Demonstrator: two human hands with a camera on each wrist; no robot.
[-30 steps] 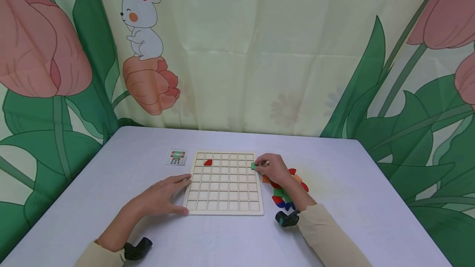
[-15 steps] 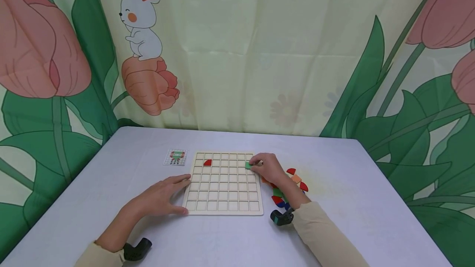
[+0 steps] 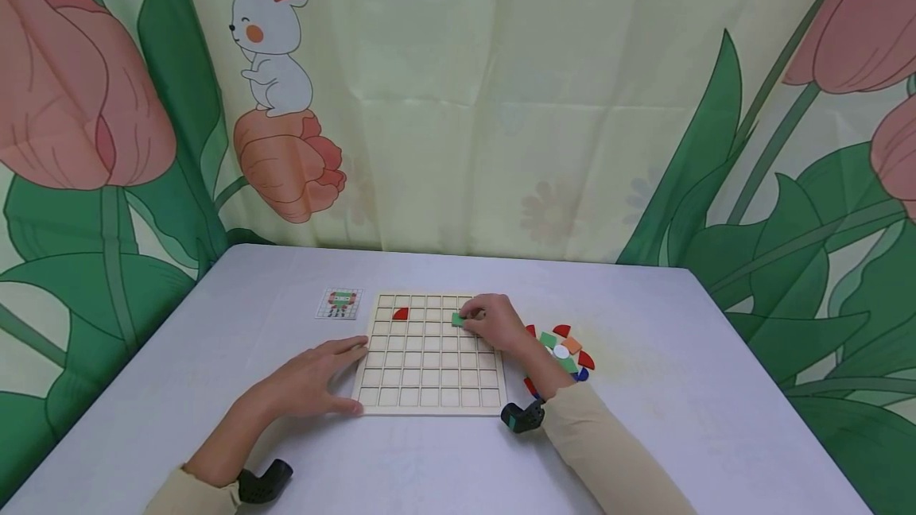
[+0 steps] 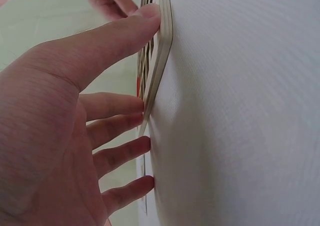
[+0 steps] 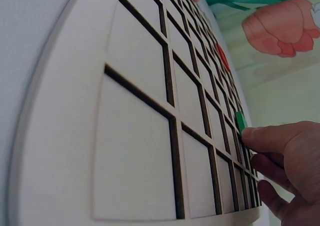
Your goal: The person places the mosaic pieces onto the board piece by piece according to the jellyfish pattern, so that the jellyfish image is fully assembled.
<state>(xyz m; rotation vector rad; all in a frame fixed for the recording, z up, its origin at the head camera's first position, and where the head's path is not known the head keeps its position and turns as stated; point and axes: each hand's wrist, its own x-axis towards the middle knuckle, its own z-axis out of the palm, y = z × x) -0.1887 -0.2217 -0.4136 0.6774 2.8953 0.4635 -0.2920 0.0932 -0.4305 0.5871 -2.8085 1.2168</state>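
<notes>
Green tile (image 3: 456, 319) is over the far half of the gridded board, toward its right side; seen edge-on from the right wrist, it looks thin and flat. Whether it touches the cell walls, cannot tell. Right hand (image 3: 494, 322) pinches it by one side, thumb plainly on it, the opposing fingertip partly hidden. Handling, by judgement: light, stiff, probably smooth and a little slippery, not fragile; best taken by opposite edges or a corner, leaving the far edge free. Board (image 3: 432, 412) lies flat on the table, pale, wood-like, with thin raised dividers; likely rigid and light enough to slide if nudged, so the outer rim is the place to steady it. Left hand (image 3: 315, 376) does so at the left side: fingers spread, thumb on the near left corner, index and middle fingertips by the edge, nothing pinched. Red quarter-round tile (image 3: 401, 314) sits in a cell of the second row from the far edge, near the left. Beyond the board's far left, a small picture card (image 3: 339, 303) shows a red and green figure on a grid. Right of the board, partly behind the right forearm, a loose cluster: orange tile (image 3: 571, 345), white round tile (image 3: 561, 352), reds, greens, blues. White table (image 3: 401, 467) beneath; printed curtain (image 3: 429, 102) behind, rabbit and tulips.
</notes>
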